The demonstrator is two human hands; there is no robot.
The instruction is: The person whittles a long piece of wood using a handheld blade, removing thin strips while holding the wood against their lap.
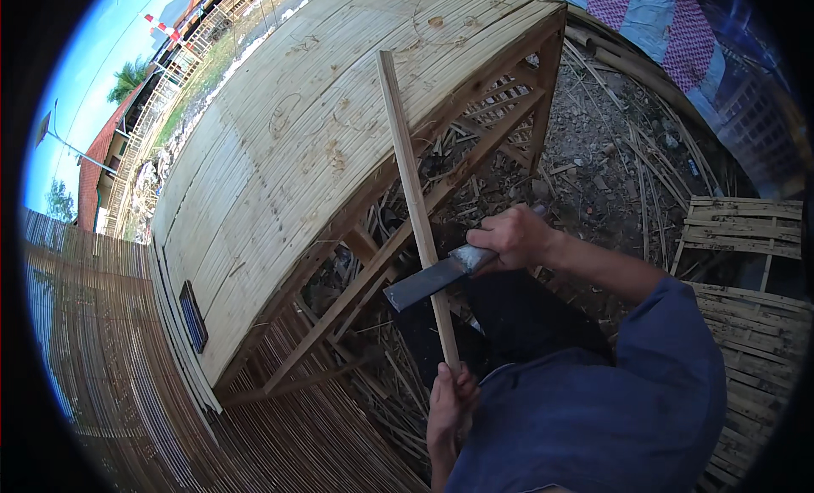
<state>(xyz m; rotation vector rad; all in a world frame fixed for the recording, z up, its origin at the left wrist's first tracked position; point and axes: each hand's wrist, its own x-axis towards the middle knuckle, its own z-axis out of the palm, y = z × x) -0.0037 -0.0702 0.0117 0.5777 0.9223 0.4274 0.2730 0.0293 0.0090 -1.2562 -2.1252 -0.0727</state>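
Observation:
My left hand (449, 400) is closed around the lower end of a long, pale bamboo strip (407, 162). The strip slants up and away from me, its far end over the edge of a bamboo-topped table (288, 154). In my right hand (514, 239) is the handle of a broad-bladed knife (428, 283), fingers wrapped round it. The dark, flat blade lies across the strip, well above my left hand, and points to the left. Part of the handle is hidden in my right fist. Whether the edge bites into the strip, I cannot tell.
Thin shavings lie on the tabletop, and a dark phone-shaped object (193, 317) rests near its left edge. Wooden braces (339, 332) run under the table. Scraps and bamboo sticks litter the ground (593, 162). Woven bamboo panels (746, 349) are at the right.

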